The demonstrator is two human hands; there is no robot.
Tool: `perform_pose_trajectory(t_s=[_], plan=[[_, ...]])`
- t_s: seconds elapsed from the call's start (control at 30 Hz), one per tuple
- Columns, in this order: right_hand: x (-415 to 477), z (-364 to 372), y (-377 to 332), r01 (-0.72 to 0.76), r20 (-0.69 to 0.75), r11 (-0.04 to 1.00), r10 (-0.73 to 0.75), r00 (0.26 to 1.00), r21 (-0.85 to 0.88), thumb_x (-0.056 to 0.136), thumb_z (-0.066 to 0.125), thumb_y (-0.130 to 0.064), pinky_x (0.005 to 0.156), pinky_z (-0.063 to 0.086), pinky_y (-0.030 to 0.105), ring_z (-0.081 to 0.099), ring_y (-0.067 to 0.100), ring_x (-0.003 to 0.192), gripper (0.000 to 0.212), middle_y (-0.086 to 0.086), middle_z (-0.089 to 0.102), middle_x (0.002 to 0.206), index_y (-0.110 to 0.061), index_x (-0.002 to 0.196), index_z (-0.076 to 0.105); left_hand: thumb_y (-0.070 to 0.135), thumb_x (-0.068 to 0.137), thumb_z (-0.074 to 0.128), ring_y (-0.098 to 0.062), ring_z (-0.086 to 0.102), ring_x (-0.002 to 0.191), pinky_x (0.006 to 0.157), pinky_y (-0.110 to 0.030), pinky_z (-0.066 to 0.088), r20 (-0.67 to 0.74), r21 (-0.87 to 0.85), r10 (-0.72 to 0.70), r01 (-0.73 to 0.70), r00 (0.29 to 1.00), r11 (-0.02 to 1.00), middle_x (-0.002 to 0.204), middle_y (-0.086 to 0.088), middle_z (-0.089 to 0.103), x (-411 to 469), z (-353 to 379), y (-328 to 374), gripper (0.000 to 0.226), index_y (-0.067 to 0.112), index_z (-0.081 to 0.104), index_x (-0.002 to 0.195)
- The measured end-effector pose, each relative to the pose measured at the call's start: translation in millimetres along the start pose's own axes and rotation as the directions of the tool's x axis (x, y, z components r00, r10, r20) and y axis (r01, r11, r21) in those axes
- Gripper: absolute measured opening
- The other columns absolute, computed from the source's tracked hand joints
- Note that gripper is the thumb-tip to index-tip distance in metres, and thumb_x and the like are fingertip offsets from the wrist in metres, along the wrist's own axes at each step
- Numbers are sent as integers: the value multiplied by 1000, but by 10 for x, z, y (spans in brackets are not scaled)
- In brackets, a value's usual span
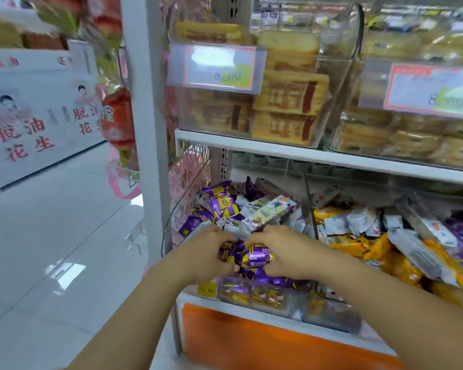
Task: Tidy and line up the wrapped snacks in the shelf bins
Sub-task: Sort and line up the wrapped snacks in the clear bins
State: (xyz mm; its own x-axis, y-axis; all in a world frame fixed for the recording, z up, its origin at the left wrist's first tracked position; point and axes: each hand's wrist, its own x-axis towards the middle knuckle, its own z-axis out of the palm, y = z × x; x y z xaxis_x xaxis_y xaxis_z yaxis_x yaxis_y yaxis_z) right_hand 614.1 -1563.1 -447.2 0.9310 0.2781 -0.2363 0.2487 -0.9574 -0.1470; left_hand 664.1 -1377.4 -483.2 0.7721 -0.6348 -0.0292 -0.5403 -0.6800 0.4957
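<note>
Left grip point(207, 253), right grip point(285, 256) around purple snacks point(255, 257)

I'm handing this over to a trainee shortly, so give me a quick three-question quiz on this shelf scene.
1. True or false: the left hand and right hand both grip purple wrapped snacks.
2. Fill in: the upper bins carry ____ on their fronts.
3. Where are the hands working? A the lower left bin; B a shopping trolley; C a floor crate.
Key: 1 true; 2 price tags; 3 A.
</note>
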Motion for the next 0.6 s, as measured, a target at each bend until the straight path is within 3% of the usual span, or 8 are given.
perform_pose_trajectory(t_s=[0.17, 0.3, 0.43, 0.6], plan=[[-34, -42, 78, -18, -121, 992, 33, 992, 127, 80, 67, -14, 93, 44, 36, 46, 20, 117, 58, 2, 48, 132, -34, 132, 49, 37, 77, 76, -7, 42, 115, 92, -14, 31, -15, -89, -4, 2, 1000, 996, 123, 7, 38, -4, 34, 2, 70, 28, 44, 138], [-78, -83, 95, -11, -173, 990, 36, 984, 143, 84, 66, -24, 95, 42, 34, 43, 17, 120, 56, 0, 46, 132, -37, 134, 44, 32, 78, 77, -4, 45, 109, 84, -11, 31, 76, -33, 7, -5, 997, 999, 117, 9, 45, 61, -61, 62, 62, 21, 50, 133], [-185, -133, 118, -25, -347, 996, 53, 936, 85, 86, 61, -39, 82, 47, 30, 51, 13, 108, 52, -11, 26, 138, -43, 133, 40, 35, 77, 76, -16, 45, 123, 93, -20, 34, 111, 54, -29, 23, 993, 998, 139, -1, 40, 124, -32, 157, 76, 23, 38, 142], [-169, -156, 193, -116, -268, 990, 91, 959, -80, 90, 58, -32, 72, 45, 28, 58, 24, 108, 57, -4, -5, 158, -41, 139, 31, 34, 80, 74, -14, 47, 122, 92, -18, 36, 85, 85, -45, 38, 995, 996, 139, 0, 41, 133, -31, 195, 67, 29, 43, 139]])
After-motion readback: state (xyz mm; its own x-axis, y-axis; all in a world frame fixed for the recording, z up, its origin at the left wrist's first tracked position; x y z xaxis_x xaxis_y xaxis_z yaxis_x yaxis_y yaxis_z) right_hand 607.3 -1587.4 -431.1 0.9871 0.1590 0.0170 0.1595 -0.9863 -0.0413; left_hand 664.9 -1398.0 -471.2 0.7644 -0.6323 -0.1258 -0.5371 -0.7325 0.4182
